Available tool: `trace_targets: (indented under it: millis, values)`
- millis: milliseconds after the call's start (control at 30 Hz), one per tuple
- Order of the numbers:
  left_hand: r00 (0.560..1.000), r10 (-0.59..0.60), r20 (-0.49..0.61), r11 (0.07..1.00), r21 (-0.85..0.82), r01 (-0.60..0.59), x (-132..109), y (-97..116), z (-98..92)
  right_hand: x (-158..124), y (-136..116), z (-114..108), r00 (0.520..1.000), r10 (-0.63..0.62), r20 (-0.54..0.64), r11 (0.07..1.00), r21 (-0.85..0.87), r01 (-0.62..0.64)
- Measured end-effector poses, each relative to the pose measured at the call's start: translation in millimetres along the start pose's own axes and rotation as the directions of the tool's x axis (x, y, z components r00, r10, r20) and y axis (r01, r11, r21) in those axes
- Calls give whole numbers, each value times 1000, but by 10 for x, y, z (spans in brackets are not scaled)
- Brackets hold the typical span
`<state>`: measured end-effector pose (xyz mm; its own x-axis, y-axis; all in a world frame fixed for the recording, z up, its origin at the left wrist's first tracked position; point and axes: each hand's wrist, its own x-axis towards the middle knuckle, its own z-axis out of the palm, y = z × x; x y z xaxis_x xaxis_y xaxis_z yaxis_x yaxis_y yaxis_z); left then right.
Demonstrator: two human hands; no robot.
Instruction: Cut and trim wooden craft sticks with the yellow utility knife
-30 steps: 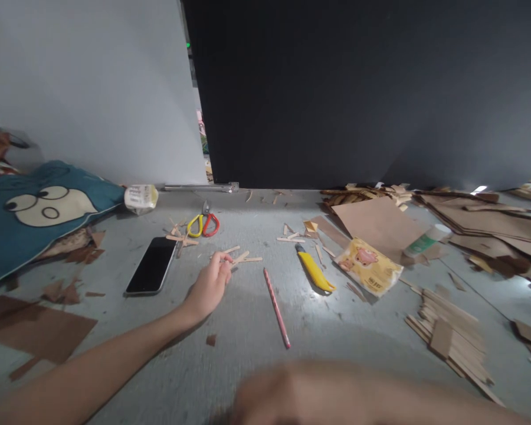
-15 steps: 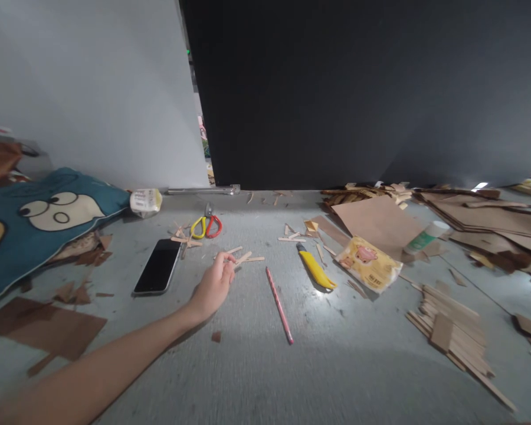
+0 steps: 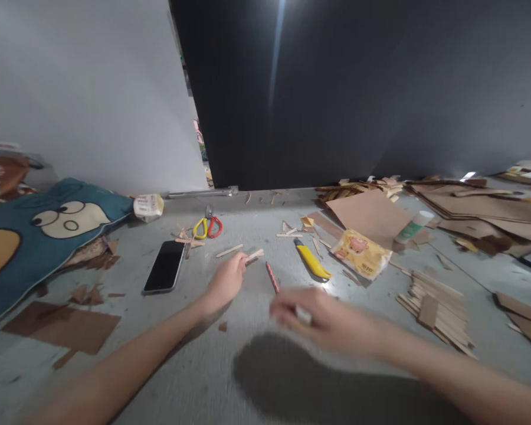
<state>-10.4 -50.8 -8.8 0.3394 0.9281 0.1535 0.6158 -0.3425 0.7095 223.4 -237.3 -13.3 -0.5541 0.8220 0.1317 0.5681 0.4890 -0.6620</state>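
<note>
My left hand (image 3: 228, 277) is closed on wooden craft sticks (image 3: 255, 255), whose pale ends poke out past its fingertips. Another craft stick (image 3: 229, 251) lies on the table just beyond that hand. My right hand (image 3: 312, 313) is smeared by motion, held above the table with its shadow below. Its fingers are bent, but whether they hold anything is unclear. Right by its fingertips is a red patterned pencil (image 3: 271, 276), its near part hidden by the hand. Beyond the right hand lies a yellow banana-shaped cutter (image 3: 312, 262).
A phone (image 3: 164, 267) and scissors (image 3: 208, 226) with yellow and red handles lie left. To the right are a yellow printed packet (image 3: 361, 254), a glue stick (image 3: 415, 226), a pile of craft sticks (image 3: 442, 307) and brown cardboard (image 3: 367, 215). A blue cushion (image 3: 48, 236) sits far left.
My right hand has come into view from the right, over the pencil. My left hand has picked up the craft sticks it was touching and shifted slightly right.
</note>
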Motion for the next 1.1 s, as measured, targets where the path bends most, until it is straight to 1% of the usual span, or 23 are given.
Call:
trace_targets:
  millis: [33, 67, 100, 133, 167, 200, 233, 267, 300, 333, 400, 467, 533, 567, 633, 700, 767, 867, 933, 1000, 1100]
  values:
    - [1000, 19, 3, 1000, -18, -19, 53, 53, 1, 259, 133, -274, 996, 57, -63, 991, -116, -64]
    - [999, 33, 5, 999, -40, -33, 113, 105, 4, 483, 263, -497, 984, 117, -136, 964, -222, -146]
    - [1000, 31, -3, 997, -70, -31, 178, 152, 12, 658, 380, -660, 960, 180, -216, 916, -318, -244]
    - [999, 31, -8, 993, -111, -32, 244, 191, 26, 779, 478, -761, 939, 211, -273, 892, -339, -299]
    - [1000, 19, -2, 989, -147, -19, 307, 220, 47, 851, 555, -808, 886, 282, -369, 755, -484, -442]
    - [1000, 5, -9, 985, -175, -6, 363, 238, 74, 883, 613, -813, 846, 329, -419, 629, -571, -527]
    - [1000, -1, -19, 980, -197, -3, 409, 245, 106, 888, 657, -792, 833, 354, -426, 549, -626, -554]
    - [999, -13, -33, 975, -222, 5, 443, 243, 140, 880, 691, -757, 836, 370, -404, 521, -656, -547]
    - [999, -22, -40, 969, -245, 11, 463, 232, 173, 868, 719, -720, 842, 379, -384, 529, -657, -538]
    - [999, -26, -48, 966, -259, 12, 470, 216, 203, 860, 745, -687, 843, 380, -381, 558, -633, -537]
    - [999, -12, -46, 961, -276, -1, 454, 175, 243, 863, 796, -639, 833, 357, -423, 651, -527, -546]
    - [999, 3, -41, 963, -270, -14, 419, 141, 256, 882, 845, -604, 815, 305, -492, 766, -382, -517]
    - [999, 12, -43, 971, -240, -22, 389, 125, 253, 893, 883, -566, 802, 240, -548, 870, -245, -428]
    - [999, 17, -46, 975, -219, -27, 381, 125, 250, 892, 894, -545, 799, 208, -564, 908, -192, -372]
    - [999, 21, -45, 983, -182, -29, 377, 136, 248, 878, 899, -505, 808, 151, -570, 954, -131, -271]
    - [999, 22, -43, 987, -156, -28, 387, 152, 251, 855, 884, -478, 831, 106, -547, 972, -119, -202]
    - [999, 21, -44, 989, -144, -27, 400, 163, 253, 838, 858, -469, 859, 85, -505, 980, -113, -164]
    - [999, 24, -38, 988, -152, -29, 412, 160, 248, 831, 817, -486, 891, 116, -438, 981, -91, -172]
    - [999, 33, -22, 985, -168, -36, 413, 152, 242, 830, 793, -507, 893, 156, -423, 973, -91, -212]
    - [999, 46, -21, 983, -176, -49, 410, 149, 239, 826, 774, -528, 882, 193, -430, 960, -104, -261]
    - [998, 61, -24, 985, -163, -65, 404, 160, 241, 819, 748, -550, 871, 208, -445, 944, -141, -298]
